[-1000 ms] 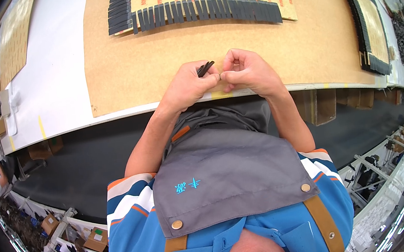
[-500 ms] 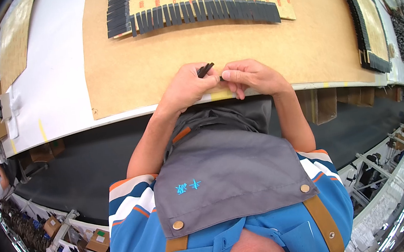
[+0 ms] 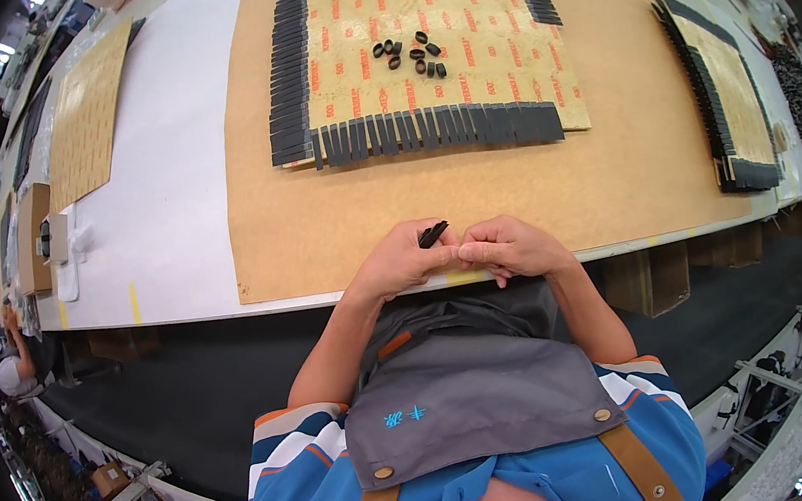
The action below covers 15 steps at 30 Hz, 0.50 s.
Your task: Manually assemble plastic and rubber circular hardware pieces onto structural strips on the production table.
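My left hand is closed around a small bundle of black strips, whose ends stick up above its fingers. Right beside it, my right hand has thumb and finger pinched together, meeting the left fingertips. Whatever lies in that pinch is hidden. Both hands are just over the table's front edge. Farther back lies a yellowish board with red print, and rows of black strips line its edges. Several small black loops sit on the middle of this board.
Brown sheeting covers the middle of the white table. A second strip-edged board lies at the right, and another yellowish board at the left near a cardboard box. Cardboard boxes stand under the table. Another person is at far left.
The view has shifted, so the table and hands appear lower and more of the board shows. My hands stay together; the dark bit seen between the fingertips is now hidden.
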Tool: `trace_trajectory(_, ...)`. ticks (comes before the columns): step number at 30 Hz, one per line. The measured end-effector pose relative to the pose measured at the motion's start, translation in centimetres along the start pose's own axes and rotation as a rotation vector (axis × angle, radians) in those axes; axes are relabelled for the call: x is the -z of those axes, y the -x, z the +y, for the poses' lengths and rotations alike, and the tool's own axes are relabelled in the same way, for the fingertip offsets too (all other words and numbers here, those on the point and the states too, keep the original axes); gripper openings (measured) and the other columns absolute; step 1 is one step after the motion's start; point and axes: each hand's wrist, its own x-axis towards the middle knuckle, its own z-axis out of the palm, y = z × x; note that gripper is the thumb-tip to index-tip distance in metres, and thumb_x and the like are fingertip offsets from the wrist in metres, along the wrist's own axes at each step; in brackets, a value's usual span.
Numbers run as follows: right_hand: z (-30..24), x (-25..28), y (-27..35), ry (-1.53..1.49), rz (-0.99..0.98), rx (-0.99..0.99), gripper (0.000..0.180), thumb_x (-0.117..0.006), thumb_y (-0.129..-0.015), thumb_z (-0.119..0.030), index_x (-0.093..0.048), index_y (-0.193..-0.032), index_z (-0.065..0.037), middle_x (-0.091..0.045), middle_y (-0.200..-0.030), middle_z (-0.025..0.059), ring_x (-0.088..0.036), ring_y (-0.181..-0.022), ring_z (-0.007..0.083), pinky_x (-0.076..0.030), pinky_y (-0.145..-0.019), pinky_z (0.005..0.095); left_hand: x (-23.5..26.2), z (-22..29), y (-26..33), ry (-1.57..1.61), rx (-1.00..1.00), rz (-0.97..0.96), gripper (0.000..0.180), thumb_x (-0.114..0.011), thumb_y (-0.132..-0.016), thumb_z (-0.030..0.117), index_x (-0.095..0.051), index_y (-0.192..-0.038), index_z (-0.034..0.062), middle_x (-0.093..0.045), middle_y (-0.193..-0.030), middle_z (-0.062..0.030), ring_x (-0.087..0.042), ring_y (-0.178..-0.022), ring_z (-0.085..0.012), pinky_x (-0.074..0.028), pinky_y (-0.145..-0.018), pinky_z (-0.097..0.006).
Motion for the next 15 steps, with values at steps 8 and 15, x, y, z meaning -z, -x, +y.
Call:
trace_trajectory(8, -3.6, 4.7, -4.4, 0.469, 0.562, 0.322, 0.029, -0.057, -0.084, -0.019, -0.054, -0.065, 0.003, -0.047, -0.051, 0.0063, -0.045, -0.045, 0.0095, -0.039, -0.044, 0.0281, 0.2, -0.5, 0.1, 0.35, -0.035, 0.04, 0.024, -0.052, -0.095, 0.023, -0.055, -0.097, -0.0004, -0.036, -0.061, 0.005, -0.031, -0.049, -0.0041, -0.028, -0.044, -0.022)
trace_trajectory(15, -6.8, 12.2, -11.3, 1.094, 1.031, 0.38, 0.035, -0.062, -0.084, -0.032, -0.063, -0.083, 0.003, -0.062, -0.069, 0.0101, -0.057, -0.061, 0.0168, -0.047, -0.06, 0.0309, 0.4, -1.9, -0.8, 0.668, -0.286, 0.059, 0.032, -0.045, -0.098, 0.024, -0.053, -0.108, -0.0045, -0.062, -0.092, -0.0107, -0.063, -0.084, -0.0209, -0.053, -0.081, -0.038)
